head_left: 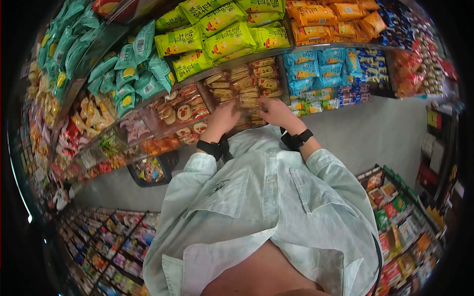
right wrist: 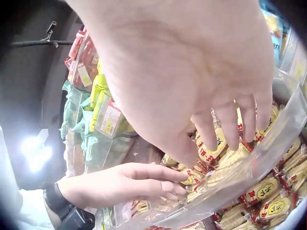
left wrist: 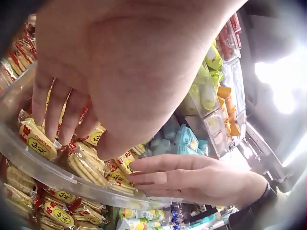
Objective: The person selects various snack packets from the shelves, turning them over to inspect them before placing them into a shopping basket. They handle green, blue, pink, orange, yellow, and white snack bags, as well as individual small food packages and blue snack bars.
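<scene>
A clear bin [left wrist: 53, 175] holds small wrapped cracker packs [head_left: 241, 79] with red and yellow labels. My left hand [head_left: 224, 120] reaches over its front edge at the left, its fingers spread and touching the packs [left wrist: 88, 165] in the left wrist view. Opposite it, my right hand [head_left: 277, 114] lies over the same bin, fingertips down among the packs [right wrist: 211, 143]. Both hands have extended, slightly bent fingers, with the packs lying beneath them. Part of each hand's fingertips is hidden behind the packs.
Green snack bags [head_left: 227, 39] sit in the bin above, orange bags [head_left: 321, 22] to their right. Blue packs [head_left: 316, 69] lie right of the crackers, teal bags [head_left: 126, 74] left. Below is another row of cracker packs [left wrist: 62, 211]. A black basket [head_left: 149, 170] stands lower left.
</scene>
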Action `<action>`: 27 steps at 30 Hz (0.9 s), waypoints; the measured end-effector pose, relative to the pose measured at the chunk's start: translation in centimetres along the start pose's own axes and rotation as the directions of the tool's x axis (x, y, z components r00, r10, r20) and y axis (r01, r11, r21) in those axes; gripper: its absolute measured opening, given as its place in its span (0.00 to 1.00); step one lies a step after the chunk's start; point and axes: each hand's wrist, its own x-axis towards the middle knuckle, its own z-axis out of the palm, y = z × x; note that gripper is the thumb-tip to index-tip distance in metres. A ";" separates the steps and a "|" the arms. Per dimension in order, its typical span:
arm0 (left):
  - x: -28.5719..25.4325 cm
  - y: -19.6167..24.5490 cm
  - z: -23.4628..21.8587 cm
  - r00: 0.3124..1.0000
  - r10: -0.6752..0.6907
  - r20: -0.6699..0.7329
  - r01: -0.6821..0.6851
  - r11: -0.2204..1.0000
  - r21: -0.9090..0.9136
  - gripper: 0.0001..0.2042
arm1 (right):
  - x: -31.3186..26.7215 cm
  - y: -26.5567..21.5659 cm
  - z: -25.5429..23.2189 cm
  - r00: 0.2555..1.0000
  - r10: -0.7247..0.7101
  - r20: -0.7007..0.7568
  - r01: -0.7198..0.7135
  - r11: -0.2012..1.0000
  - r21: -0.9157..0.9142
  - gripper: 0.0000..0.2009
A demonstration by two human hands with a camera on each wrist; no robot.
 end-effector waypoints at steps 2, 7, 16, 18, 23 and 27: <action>-0.5 0.3 0.9 0.996 -0.044 -0.071 0.040 0.997 -0.059 0.24 | 0.7 1.1 -0.8 0.998 -0.048 0.043 0.048 0.999 0.009 0.20; -4.5 1.4 3.1 0.958 -0.259 -0.120 0.212 0.928 -0.307 0.21 | 2.1 3.2 -0.8 0.967 -0.169 0.188 0.182 0.982 -0.050 0.22; -16.4 -5.8 16.1 0.827 -0.506 -0.245 0.163 0.633 -0.757 0.17 | 5.4 2.5 1.7 0.863 -0.202 0.462 0.335 0.915 -0.224 0.30; -19.8 -7.7 21.2 0.705 -0.693 -0.152 0.129 0.335 -0.933 0.14 | 5.8 3.0 2.1 0.875 -0.263 0.407 0.374 0.901 -0.221 0.31; -30.6 -10.7 39.1 0.348 -0.865 0.362 0.127 -0.339 -0.932 0.13 | 6.1 2.5 2.8 0.907 -0.206 0.368 0.340 0.873 -0.350 0.29; -38.7 -11.9 54.4 0.352 -0.608 0.712 -0.048 -0.771 -0.635 0.15 | 3.4 -0.7 4.9 0.926 -0.374 0.042 0.373 0.897 -0.237 0.16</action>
